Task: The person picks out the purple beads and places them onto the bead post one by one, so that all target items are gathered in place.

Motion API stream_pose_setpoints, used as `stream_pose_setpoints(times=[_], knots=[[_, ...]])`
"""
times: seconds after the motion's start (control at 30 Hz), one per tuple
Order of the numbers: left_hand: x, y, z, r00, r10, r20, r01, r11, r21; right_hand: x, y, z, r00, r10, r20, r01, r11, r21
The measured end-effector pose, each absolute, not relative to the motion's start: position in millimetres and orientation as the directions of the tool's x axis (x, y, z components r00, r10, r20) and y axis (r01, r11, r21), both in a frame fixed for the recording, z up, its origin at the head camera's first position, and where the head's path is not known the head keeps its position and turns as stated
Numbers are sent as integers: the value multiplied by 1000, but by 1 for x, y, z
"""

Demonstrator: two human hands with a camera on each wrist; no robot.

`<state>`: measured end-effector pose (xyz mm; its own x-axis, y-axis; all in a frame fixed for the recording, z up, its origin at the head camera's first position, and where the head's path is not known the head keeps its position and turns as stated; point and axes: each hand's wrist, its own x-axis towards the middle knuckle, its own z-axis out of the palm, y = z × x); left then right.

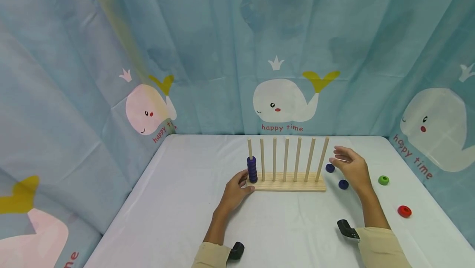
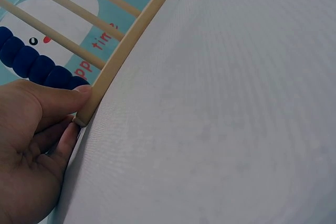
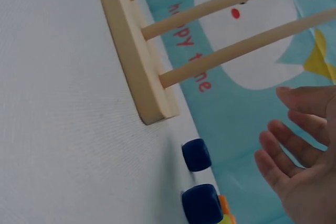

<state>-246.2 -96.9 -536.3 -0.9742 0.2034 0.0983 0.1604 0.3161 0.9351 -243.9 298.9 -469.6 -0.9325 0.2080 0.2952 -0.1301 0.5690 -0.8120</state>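
Observation:
A wooden peg rack point(image 1: 289, 184) with several upright pegs stands on the table. Several dark blue beads point(image 1: 252, 170) are stacked on its leftmost peg. At the rack's left end, my left hand point(image 1: 235, 190) pinches the base; in the left wrist view its thumb point(image 2: 79, 92) lies on the wood just below the beads. My right hand point(image 1: 354, 171) is raised past the right end, fingers loosely bent and holding nothing. Two loose dark blue beads lie near it, one bead point(image 1: 330, 168) farther back and another bead point(image 1: 343, 184) closer.
On the right side of the table lie a green bead point(image 1: 384, 180) and a red bead point(image 1: 404, 211). Orange and yellow-green pieces show partly behind a blue bead point(image 3: 202, 204) in the right wrist view. A whale-print curtain point(image 1: 222, 53) surrounds the white table point(image 1: 167, 202).

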Motion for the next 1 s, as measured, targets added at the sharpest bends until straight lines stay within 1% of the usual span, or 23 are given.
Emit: stream_pose_setpoints(times=[0.3, 0.53, 0.8, 1.0], knots=[[-246, -97, -537, -976, 198, 85, 145, 313, 939, -251, 303, -484, -972, 159, 174, -56, 564, -824], [-245, -96, -536, -976, 194, 99, 156, 307, 939, -255, 306, -491, -985, 117, 128, -41, 561, -827], [-246, -96, -537, -976, 197, 88, 148, 315, 938, -257, 306, -495, -997, 71, 26, 21, 585, -811], [-246, -96, -536, -978, 194, 80, 139, 315, 939, -257, 308, -501, -1000, 27, 14, 5, 607, -794]])
